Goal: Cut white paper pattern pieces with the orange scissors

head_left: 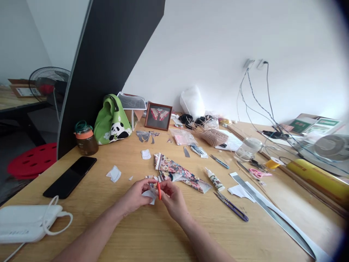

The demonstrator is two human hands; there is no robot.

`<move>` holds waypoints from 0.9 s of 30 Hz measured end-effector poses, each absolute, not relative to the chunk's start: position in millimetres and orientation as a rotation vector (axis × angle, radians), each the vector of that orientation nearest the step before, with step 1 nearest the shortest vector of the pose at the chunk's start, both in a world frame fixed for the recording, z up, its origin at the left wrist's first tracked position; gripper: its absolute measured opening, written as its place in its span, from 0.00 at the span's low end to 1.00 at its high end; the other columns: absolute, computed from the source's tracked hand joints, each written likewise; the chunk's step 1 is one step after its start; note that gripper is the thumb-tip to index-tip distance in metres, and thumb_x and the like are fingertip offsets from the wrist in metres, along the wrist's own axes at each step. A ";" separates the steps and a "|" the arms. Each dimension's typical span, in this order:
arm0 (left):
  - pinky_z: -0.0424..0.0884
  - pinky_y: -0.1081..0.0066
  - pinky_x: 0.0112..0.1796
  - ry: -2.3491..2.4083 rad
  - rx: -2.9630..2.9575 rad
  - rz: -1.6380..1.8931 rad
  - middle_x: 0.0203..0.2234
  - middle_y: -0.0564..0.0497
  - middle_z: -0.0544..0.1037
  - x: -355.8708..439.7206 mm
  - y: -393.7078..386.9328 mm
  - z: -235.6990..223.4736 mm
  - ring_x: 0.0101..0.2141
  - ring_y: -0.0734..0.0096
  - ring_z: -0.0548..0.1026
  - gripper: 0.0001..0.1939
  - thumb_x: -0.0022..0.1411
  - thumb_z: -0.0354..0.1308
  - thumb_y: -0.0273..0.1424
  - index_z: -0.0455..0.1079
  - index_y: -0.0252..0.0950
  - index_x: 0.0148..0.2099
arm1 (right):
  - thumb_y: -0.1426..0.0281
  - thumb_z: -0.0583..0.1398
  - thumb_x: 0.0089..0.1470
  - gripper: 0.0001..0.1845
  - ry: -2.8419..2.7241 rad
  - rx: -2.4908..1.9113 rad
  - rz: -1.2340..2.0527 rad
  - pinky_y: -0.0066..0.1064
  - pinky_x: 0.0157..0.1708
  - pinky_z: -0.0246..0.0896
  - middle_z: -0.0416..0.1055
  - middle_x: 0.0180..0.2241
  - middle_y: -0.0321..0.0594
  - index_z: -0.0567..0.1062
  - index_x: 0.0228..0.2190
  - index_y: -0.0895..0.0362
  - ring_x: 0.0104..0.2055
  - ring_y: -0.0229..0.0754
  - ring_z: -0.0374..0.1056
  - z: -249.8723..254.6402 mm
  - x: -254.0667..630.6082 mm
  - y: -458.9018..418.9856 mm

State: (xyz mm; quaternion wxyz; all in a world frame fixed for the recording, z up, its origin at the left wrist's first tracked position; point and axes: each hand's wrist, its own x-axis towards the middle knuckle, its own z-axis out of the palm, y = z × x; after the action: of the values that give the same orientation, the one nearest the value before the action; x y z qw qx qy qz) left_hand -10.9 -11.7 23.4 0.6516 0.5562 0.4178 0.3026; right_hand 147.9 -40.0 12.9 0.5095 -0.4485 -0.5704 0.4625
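Observation:
Both my hands meet low over the wooden desk [131, 225], near its middle. My left hand [135, 198] is closed, pinching a small white paper piece [150, 195]. My right hand [173, 200] is closed round a thin orange-handled tool [159, 190], whose tip touches the paper; I cannot tell what kind of tool it is. Just beyond the hands lies a strip of patterned floral paper [180, 173]. A small glue bottle [215, 179] and purple-handled scissors [231, 206] lie to the right of my right hand.
White paper scraps [114, 174] lie at left, with a black phone [70, 177] and a white power bank with cable [27, 222]. Green panda bag [112, 120], brown jar [85, 138] and framed picture [158, 115] stand behind. A long metal ruler [272, 213], cables and a yellow roll [317, 178] fill the right.

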 end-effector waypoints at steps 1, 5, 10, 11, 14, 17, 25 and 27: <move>0.61 0.73 0.26 0.941 1.276 0.697 0.24 0.54 0.72 -10.3 -11.0 20.9 0.26 0.71 0.69 0.32 0.39 0.58 0.20 0.64 0.29 0.52 | 0.66 0.63 0.50 0.09 -1.396 -1.096 1.102 0.28 0.31 0.58 0.68 0.26 0.36 0.70 0.27 0.59 0.29 0.38 0.63 11.6 147.4 -39.9; 0.58 0.73 0.24 0.963 1.317 0.731 0.20 0.58 0.69 -8.1 -8.9 12.7 0.23 0.73 0.67 0.33 0.39 0.59 0.22 0.62 0.28 0.53 | 0.68 0.61 0.50 0.07 -1.458 -1.151 1.043 0.28 0.29 0.57 0.68 0.25 0.36 0.70 0.26 0.59 0.28 0.38 0.62 9.6 146.1 -40.2; 0.58 0.73 0.24 0.936 1.274 0.781 0.19 0.58 0.69 -5.1 -7.7 5.2 0.22 0.73 0.66 0.32 0.37 0.62 0.22 0.64 0.30 0.50 | 0.66 0.61 0.50 0.10 -1.456 -1.158 0.995 0.27 0.27 0.54 0.66 0.23 0.36 0.69 0.24 0.60 0.26 0.37 0.60 7.9 146.5 -38.4; 0.58 0.73 0.24 0.930 1.250 0.794 0.19 0.58 0.69 -4.6 -7.5 4.6 0.22 0.73 0.67 0.32 0.37 0.63 0.22 0.65 0.31 0.49 | 0.64 0.61 0.50 0.11 -1.438 -1.146 1.006 0.27 0.27 0.54 0.66 0.23 0.36 0.69 0.24 0.60 0.26 0.37 0.59 7.3 146.7 -37.5; 0.59 0.74 0.23 0.959 1.178 0.832 0.19 0.57 0.71 -3.4 -7.7 7.8 0.23 0.72 0.69 0.29 0.37 0.64 0.24 0.67 0.33 0.46 | 0.60 0.61 0.50 0.14 -1.382 -1.110 1.019 0.27 0.26 0.53 0.65 0.22 0.36 0.68 0.24 0.58 0.25 0.37 0.59 6.6 147.3 -35.3; 0.61 0.74 0.22 0.998 1.134 0.861 0.21 0.54 0.75 -2.4 -9.7 18.5 0.23 0.70 0.71 0.24 0.38 0.63 0.25 0.69 0.34 0.43 | 0.57 0.61 0.49 0.16 -1.344 -1.091 0.996 0.28 0.26 0.54 0.66 0.22 0.37 0.68 0.24 0.57 0.25 0.39 0.60 8.9 147.6 -34.5; 0.66 0.74 0.21 1.094 1.029 0.985 0.26 0.50 0.77 0.5 -6.6 58.1 0.22 0.71 0.73 0.19 0.38 0.63 0.23 0.69 0.31 0.38 | 0.52 0.64 0.44 0.20 -1.169 -1.012 1.039 0.32 0.29 0.59 0.69 0.23 0.38 0.69 0.25 0.57 0.27 0.41 0.64 21.2 151.2 -33.0; 0.68 0.73 0.22 1.109 1.004 1.047 0.27 0.50 0.77 2.3 -2.5 66.9 0.23 0.71 0.74 0.20 0.38 0.64 0.23 0.69 0.31 0.38 | 0.51 0.65 0.43 0.22 -1.133 -1.039 1.036 0.32 0.30 0.60 0.69 0.23 0.39 0.69 0.25 0.57 0.27 0.41 0.65 24.7 154.2 -31.7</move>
State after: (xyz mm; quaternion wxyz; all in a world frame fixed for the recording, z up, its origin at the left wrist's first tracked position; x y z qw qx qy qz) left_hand 2.3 -2.5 66.9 0.6115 0.4350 0.4806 0.4537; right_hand 154.2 -31.7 24.7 0.6003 -0.4482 -0.4889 0.4470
